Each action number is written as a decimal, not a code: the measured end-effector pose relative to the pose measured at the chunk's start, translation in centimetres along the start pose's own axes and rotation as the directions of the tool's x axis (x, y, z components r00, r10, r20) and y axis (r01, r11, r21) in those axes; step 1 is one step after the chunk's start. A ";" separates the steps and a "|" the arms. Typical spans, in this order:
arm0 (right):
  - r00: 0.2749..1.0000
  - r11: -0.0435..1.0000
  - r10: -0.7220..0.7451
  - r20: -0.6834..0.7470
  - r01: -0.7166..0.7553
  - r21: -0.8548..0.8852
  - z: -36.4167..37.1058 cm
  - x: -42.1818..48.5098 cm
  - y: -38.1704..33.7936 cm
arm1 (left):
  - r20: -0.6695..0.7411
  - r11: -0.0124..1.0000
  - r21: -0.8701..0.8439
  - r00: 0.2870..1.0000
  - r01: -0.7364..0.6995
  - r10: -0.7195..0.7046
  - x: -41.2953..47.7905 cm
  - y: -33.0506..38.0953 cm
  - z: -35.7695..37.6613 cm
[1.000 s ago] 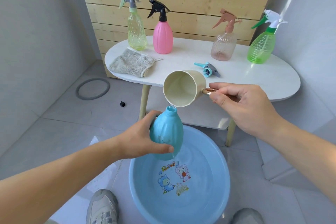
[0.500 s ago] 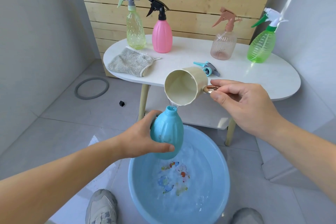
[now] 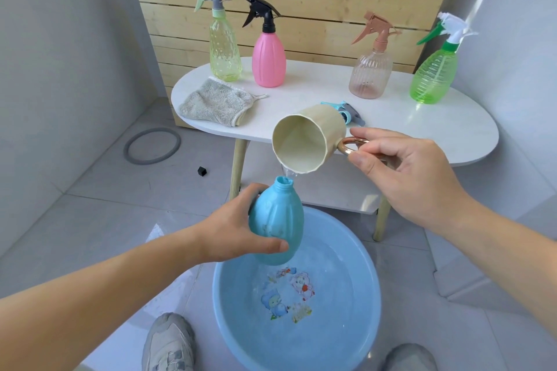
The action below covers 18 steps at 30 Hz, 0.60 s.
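Left hand (image 3: 238, 227) grips blue bottle (image 3: 275, 224), neck up, slightly tilted, above basin (image 3: 355, 256) far rim. Right hand (image 3: 407, 178) pinches handle of cup (image 3: 306, 141). The cup is tipped, its lip directly over the bottle neck and just clear of it.

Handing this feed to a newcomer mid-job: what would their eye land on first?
First, the beige cup, tipped by the right hand over the open neck of the blue bottle, centre frame. The left hand grips that bottle above the blue basin on the floor. Behind, a pink spray bottle stands out among four on the white table.
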State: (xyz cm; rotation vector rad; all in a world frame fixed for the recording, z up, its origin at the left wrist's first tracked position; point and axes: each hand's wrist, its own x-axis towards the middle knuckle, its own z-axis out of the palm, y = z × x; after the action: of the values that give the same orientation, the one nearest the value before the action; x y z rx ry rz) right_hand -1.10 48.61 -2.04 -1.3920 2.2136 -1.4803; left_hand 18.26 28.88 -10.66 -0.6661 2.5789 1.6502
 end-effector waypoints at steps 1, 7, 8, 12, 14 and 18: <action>1.000 1.000 -0.006 -0.001 0.006 -0.002 0.0 0.0 0.0 | 0.003 1.000 -0.005 1.000 0.000 0.000 0.0 0.0 0.0; 0.999 0.998 -0.050 -0.021 0.049 -0.042 0.0 -0.1 0.1 | 0.004 1.000 -0.007 1.000 -0.001 0.001 0.1 -0.1 0.1; 0.998 0.997 -0.058 -0.024 0.057 -0.048 0.0 -0.1 0.1 | 0.004 1.000 -0.009 1.000 -0.002 0.002 0.1 -0.2 0.1; 0.996 0.993 -0.086 -0.034 0.083 -0.085 0.0 0.0 0.2 | -0.001 1.000 0.001 1.000 -0.001 0.001 0.1 -0.3 0.1; 0.995 0.991 -0.096 -0.033 0.093 -0.100 -0.1 0.0 0.2 | -0.002 1.000 0.001 1.000 0.003 -0.003 0.2 -0.3 0.2; 0.990 0.984 -0.138 -0.036 0.133 -0.120 0.0 0.0 0.2 | -0.003 1.000 0.000 1.000 0.003 -0.003 0.1 -0.2 0.3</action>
State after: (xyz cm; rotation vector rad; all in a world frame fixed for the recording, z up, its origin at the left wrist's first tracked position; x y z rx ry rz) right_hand -1.25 48.66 -2.21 -1.5906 2.3092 -1.4567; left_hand 18.19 28.98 -11.00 -0.6720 2.5784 1.6499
